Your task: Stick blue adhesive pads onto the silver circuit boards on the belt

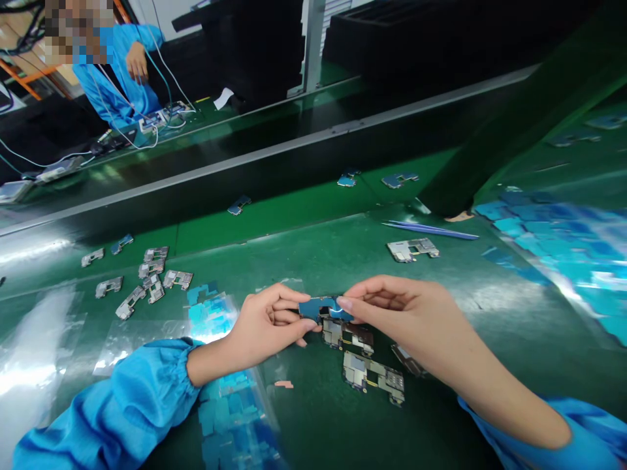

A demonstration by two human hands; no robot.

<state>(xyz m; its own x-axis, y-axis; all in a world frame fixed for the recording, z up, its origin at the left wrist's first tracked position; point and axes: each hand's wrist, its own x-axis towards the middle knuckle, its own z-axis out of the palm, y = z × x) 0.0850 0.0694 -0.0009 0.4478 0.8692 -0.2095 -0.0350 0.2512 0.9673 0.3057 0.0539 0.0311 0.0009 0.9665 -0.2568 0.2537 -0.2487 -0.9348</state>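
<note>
Between my two hands is a small circuit board with a blue face (311, 309), held just above the green work surface. My left hand (275, 320) pinches its left end between thumb and fingers. At the other end, my right hand (399, 305) grips the board's right edge with thumb and forefinger. Below lie a silvery circuit board (349, 335) and a larger one (373, 376). Another board (407, 359) is partly hidden under my right wrist. A strip of blue film pieces (230, 411) runs beneath my left forearm.
Blue tweezers (431, 230) lie behind my right hand near a single board (413, 249). Several boards (153, 287) are scattered at left. A sheet of blue film pieces (563, 241) covers the right side. A dark green post (519, 111) stands at right. Across the bench sits a person in blue (122, 78).
</note>
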